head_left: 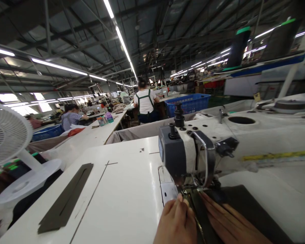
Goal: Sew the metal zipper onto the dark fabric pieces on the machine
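Note:
A white and grey industrial sewing machine stands in front of me, with dark olive fabric under its presser foot. Along the fabric runs a narrow strip with a shiny golden line, which looks like a zipper. My left hand is closed, its fingers curled and pinching the fabric's left edge just in front of the foot. My right hand lies flat on the fabric to the right of the strip, fingers stretched towards the needle area. The needle tip itself is hidden.
A stack of dark fabric pieces with slits lies on the white table at left. Beyond it stands a white fan. Ahead are a blue basket and co-workers seated at other tables. Thread cones stand at upper right.

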Available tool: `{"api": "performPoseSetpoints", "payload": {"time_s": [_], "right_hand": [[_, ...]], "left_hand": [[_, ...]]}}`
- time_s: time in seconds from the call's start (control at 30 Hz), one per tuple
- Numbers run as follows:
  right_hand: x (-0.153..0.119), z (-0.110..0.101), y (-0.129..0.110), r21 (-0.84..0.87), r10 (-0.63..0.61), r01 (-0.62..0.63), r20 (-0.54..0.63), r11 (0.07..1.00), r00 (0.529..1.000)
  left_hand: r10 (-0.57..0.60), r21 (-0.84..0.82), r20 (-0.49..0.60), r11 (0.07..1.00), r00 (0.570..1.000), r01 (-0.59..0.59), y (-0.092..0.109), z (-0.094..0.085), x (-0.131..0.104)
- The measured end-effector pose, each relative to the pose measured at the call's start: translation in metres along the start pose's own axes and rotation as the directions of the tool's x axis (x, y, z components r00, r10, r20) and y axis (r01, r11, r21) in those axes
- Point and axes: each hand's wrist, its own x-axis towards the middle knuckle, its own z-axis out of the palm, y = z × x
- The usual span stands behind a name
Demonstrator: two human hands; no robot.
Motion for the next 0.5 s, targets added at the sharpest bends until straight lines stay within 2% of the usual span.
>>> {"api": "performPoseSetpoints", "payload": {"time_s": [0.27, 0.37, 0.5], "right_hand": [[0.009, -0.016, -0.004, 0.025, 0.053, -0.056, 0.105, 0.998, 0.993], [0.01, -0.017, -0.005, 0.052, 0.061, -0.065, 0.081, 0.997, 0.995], [0.002, -0.002, -0.006, 0.047, 0.065, -0.066, 0.023, 0.997, 0.998]], "left_hand": [[0.044, 0.021, 0.178, 0.999, 0.983, -0.048, -0.002, -0.008, -0.005], [0.032, 0.037, 0.224, 0.998, 0.974, -0.041, -0.001, -0.007, -0.005], [-0.029, 0.052, 0.32, 0.999, 0.947, 0.013, -0.002, -0.001, -0.011]]}}
